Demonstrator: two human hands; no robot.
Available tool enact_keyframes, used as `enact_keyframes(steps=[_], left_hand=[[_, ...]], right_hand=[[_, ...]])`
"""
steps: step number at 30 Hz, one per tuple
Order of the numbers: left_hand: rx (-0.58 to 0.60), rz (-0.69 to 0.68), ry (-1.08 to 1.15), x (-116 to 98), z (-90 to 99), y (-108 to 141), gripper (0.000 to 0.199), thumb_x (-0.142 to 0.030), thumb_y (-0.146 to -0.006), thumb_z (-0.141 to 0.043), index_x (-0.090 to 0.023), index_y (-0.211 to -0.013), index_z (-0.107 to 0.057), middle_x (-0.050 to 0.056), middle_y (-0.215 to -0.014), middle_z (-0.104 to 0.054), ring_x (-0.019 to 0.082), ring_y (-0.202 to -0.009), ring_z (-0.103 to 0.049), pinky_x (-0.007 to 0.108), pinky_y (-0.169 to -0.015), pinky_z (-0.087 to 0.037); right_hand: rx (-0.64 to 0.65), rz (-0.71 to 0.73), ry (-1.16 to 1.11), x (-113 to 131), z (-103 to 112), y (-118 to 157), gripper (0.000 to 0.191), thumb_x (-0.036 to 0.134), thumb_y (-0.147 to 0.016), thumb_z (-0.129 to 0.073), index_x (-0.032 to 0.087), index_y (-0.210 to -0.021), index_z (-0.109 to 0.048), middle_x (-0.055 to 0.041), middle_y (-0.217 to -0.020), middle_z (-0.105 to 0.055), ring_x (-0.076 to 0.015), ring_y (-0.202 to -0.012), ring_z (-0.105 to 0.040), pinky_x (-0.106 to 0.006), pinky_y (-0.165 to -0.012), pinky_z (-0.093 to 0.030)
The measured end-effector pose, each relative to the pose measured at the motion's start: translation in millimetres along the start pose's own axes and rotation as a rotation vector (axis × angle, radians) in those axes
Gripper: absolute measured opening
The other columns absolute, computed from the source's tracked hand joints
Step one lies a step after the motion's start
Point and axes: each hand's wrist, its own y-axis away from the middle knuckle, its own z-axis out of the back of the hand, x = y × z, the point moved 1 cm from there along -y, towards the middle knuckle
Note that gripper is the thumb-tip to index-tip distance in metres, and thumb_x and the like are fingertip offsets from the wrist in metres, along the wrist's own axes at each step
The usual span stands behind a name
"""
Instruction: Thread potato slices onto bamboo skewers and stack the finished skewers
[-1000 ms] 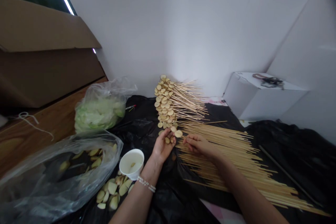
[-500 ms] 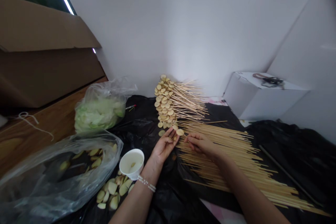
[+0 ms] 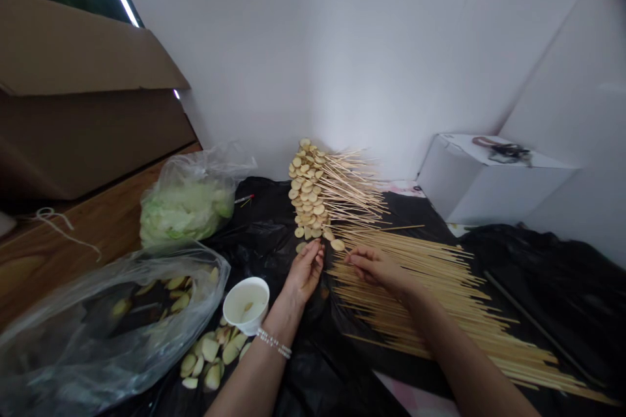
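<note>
L hand point(image 3: 306, 272) has drawn back from the slice, fingers pressed together, nothing visible in them. R hand point(image 3: 376, 269) pinches what looks like a bamboo skewer point(image 3: 343, 251) btw thumb & index, tip at a potato slice point(image 3: 337, 245), just below the skewered stack point(image 3: 310, 192). Risks: off-centre push splits slice; bumping stack slides it.

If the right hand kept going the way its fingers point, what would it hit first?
Probably the pale round slice just past the right hand's fingertips, though depth is hard to judge; the left hand lies beyond it.
</note>
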Motion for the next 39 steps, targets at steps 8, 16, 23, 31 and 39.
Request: enact_keyframes(steps=[8, 16, 23, 31, 39], left_hand=[[-0.043, -0.047, 0.08, -0.5, 4.8, -5.9, 0.016, 0.001, -0.081, -0.057, -0.011, -0.072, -0.063, 0.003, -0.072, -0.067, 0.008, -0.062, -0.064, 0.013, -0.056, -0.052], [-0.052, -0.185, 0.026, -6.8, 3.6, -2.6, 0.011, 0.0, -0.077, -0.063, -0.01, -0.077, -0.067, 0.004, -0.075, -0.068, 0.008, -0.065, -0.064, 0.013, -0.059, -0.052], [-0.04, -0.176, 0.051, -8.0, 4.9, -4.1, 0.009, -0.005, -0.08, -0.062, -0.011, -0.075, -0.066, 0.003, -0.069, -0.067, 0.007, -0.061, -0.063, 0.013, -0.056, -0.051], [-0.084, -0.16, 0.071, -9.5, 5.4, -3.6, 0.013, -0.004, -0.082, -0.059, -0.011, -0.076, -0.067, 0.003, -0.072, -0.069, 0.006, -0.06, -0.062, 0.013, -0.055, -0.05], [-0.078, -0.178, 0.06, -7.8, 7.7, -5.4, 0.009, -0.004, -0.077, -0.065, -0.011, -0.074, -0.068, 0.003, -0.072, -0.069, 0.006, -0.061, -0.062, 0.012, -0.057, -0.049]], right_hand=[[-0.065, 0.077, 0.187, -1.5, 2.2, -2.8, 0.033, 0.05, -0.075, -0.058, 0.018, -0.081, -0.057, 0.0055, -0.053, -0.051, -0.0058, -0.041, -0.034, -0.02, -0.041, -0.022], [-0.125, 0.232, 0.539, 0.1, -2.6, -0.3, 0.025, 0.033, -0.087, -0.044, 0.017, -0.077, -0.061, 0.0026, -0.053, -0.052, -0.0115, -0.051, -0.048, -0.022, -0.053, -0.035], [-0.153, 0.298, 0.756, -1.5, -2.6, -0.7, 0.026, 0.026, -0.087, -0.043, 0.017, -0.074, -0.063, 0.0013, -0.057, -0.056, -0.0122, -0.056, -0.049, -0.022, -0.057, -0.034], [-0.152, 0.32, 0.81, -5.9, -1.0, -2.5, 0.026, 0.024, -0.086, -0.043, 0.017, -0.072, -0.064, -0.0019, -0.071, -0.065, -0.0142, -0.067, -0.054, -0.023, -0.064, -0.035], [-0.134, 0.326, 0.807, -7.6, -2.5, -3.5, 0.03, 0.028, -0.088, -0.042, 0.017, -0.067, -0.06, -0.0002, -0.064, -0.059, -0.0127, -0.063, -0.05, -0.022, -0.06, -0.033]])
